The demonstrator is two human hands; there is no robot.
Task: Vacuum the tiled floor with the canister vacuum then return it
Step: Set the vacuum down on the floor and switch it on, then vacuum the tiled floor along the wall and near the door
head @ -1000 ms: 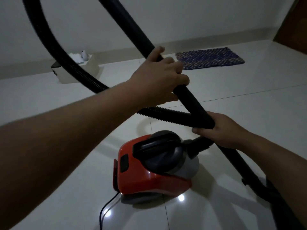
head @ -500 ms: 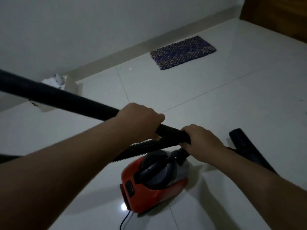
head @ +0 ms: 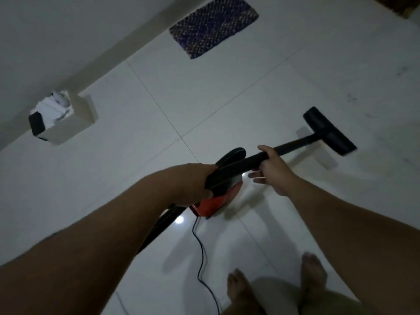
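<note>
Tiled floor (head: 227, 98), pale and glossy, filling most of view; faint dark smudges toward far right, so cleaning judged barely begun. Wall and skirting along upper left. Woven mat (head: 213, 26) near wall, well apart from vacuum. Small box (head: 61, 119) with white contents against skirting at left. Red canister vacuum (head: 216, 201) on floor under the hands, mostly hidden by left forearm; power cord (head: 201, 253) trailing from it toward bare feet (head: 311, 269) at bottom. Ribbed hose (head: 231, 153) looping up off canister. Black wand (head: 288, 146) angled out to the right, floor head (head: 329, 130) down flat on tile. Left hand (head: 193, 183) clenched round hose handle end above canister. Right hand (head: 272, 169) on wand further along, thumb over top, fingers (head: 255, 175) splayed loose below, grip only partial. Done so far: head placed on floor, ready to sweep. Left: virtually all passes over tiles, then returning vacuum to storage.
</note>
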